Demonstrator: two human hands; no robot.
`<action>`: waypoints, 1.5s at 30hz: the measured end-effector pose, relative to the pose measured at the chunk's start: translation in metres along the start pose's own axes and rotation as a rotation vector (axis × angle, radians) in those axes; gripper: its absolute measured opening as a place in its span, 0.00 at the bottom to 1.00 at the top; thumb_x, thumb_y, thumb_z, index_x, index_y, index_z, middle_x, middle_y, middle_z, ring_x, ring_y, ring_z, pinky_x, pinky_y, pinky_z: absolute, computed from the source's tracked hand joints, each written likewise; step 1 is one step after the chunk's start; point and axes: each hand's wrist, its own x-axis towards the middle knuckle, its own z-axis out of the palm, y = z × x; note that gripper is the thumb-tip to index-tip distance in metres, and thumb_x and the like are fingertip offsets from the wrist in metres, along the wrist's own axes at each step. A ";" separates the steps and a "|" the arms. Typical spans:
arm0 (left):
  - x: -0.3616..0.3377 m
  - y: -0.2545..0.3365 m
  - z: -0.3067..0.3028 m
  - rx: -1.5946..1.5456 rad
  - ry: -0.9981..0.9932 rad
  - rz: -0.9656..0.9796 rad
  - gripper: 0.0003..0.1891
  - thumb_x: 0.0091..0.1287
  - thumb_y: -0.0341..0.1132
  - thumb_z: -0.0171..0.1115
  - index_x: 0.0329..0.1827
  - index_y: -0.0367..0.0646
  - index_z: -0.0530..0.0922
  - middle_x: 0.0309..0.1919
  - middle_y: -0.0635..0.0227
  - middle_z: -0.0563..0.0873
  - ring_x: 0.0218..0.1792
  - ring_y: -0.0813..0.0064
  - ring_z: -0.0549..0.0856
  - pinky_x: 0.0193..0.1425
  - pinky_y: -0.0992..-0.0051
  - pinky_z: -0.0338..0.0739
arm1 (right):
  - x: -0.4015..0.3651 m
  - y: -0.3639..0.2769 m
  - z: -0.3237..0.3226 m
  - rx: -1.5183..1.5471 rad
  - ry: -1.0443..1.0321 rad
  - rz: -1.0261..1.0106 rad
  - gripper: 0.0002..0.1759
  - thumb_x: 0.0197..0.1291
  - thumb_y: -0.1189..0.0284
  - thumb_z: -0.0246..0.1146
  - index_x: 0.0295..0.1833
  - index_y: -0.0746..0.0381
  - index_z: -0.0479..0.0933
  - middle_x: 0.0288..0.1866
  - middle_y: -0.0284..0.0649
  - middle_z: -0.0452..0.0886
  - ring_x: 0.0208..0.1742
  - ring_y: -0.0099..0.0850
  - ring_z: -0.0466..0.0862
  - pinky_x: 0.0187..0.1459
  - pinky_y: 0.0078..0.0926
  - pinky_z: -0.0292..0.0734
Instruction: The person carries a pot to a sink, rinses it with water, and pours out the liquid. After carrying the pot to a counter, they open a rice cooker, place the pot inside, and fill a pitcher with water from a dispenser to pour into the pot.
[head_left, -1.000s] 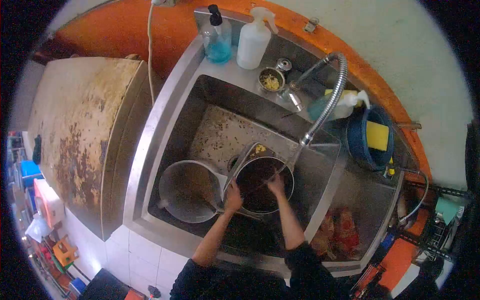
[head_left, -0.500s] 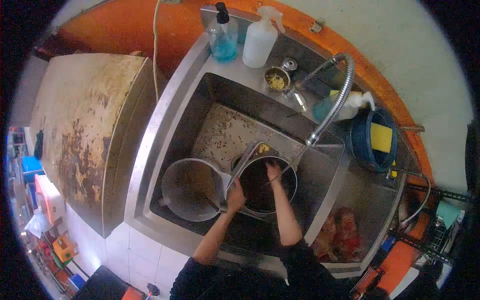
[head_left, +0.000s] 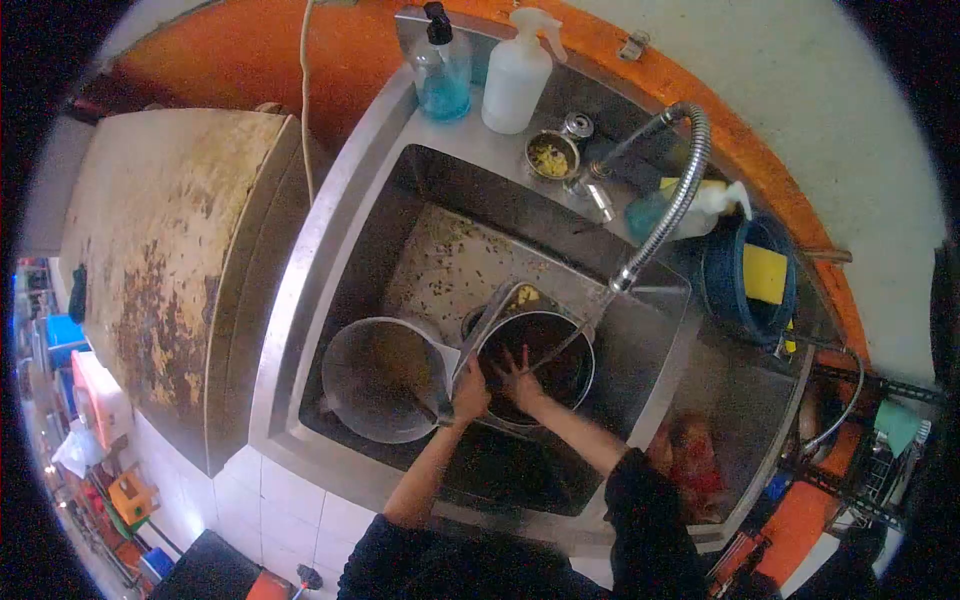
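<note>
In the sink, a round dark pot (head_left: 570, 375) with a pale rim sits under a stream of water from the coiled faucet (head_left: 690, 180). My left hand (head_left: 470, 392) is closed on the pot's handle at its left side. My right hand (head_left: 519, 386) is inside the pot, fingers spread. Left of the pot stands a translucent round container (head_left: 375, 380) with cloudy contents. A metal container (head_left: 524, 297) with yellow bits is behind the pot.
A blue bottle (head_left: 443, 85), a white spray bottle (head_left: 517, 85) and a strainer cup (head_left: 551, 156) stand on the back ledge. A blue basin (head_left: 718, 285) holds a yellow sponge (head_left: 764, 274). Red items (head_left: 695, 460) lie in the right basin. A worn board-like surface (head_left: 165, 270) is at left.
My right hand has moved left and down inside the pot, towards my left hand, and its fingers are now spread. My left hand has stayed in nearly the same place.
</note>
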 end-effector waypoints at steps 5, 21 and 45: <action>0.028 -0.055 0.063 -0.133 0.207 0.200 0.43 0.43 0.22 0.55 0.63 0.33 0.40 0.52 0.33 0.62 0.50 0.40 0.68 0.50 0.56 0.66 | 0.036 0.029 0.035 0.149 -0.243 0.123 0.27 0.56 0.53 0.43 0.60 0.53 0.62 0.60 0.49 0.60 0.59 0.51 0.59 0.53 0.57 0.56; 0.034 -0.055 0.064 -0.160 0.197 0.184 0.44 0.42 0.25 0.62 0.62 0.33 0.45 0.41 0.34 0.71 0.42 0.39 0.72 0.45 0.55 0.69 | 0.007 -0.029 -0.032 0.740 -0.062 0.691 0.34 0.49 0.59 0.53 0.61 0.63 0.57 0.49 0.60 0.68 0.46 0.51 0.73 0.47 0.44 0.68; 0.024 -0.033 0.044 -0.198 0.176 0.102 0.40 0.45 0.23 0.59 0.61 0.38 0.47 0.49 0.37 0.66 0.49 0.40 0.69 0.49 0.54 0.67 | -0.001 -0.021 -0.046 1.294 0.149 1.479 0.58 0.35 0.60 0.69 0.67 0.54 0.38 0.64 0.51 0.54 0.63 0.45 0.58 0.60 0.36 0.55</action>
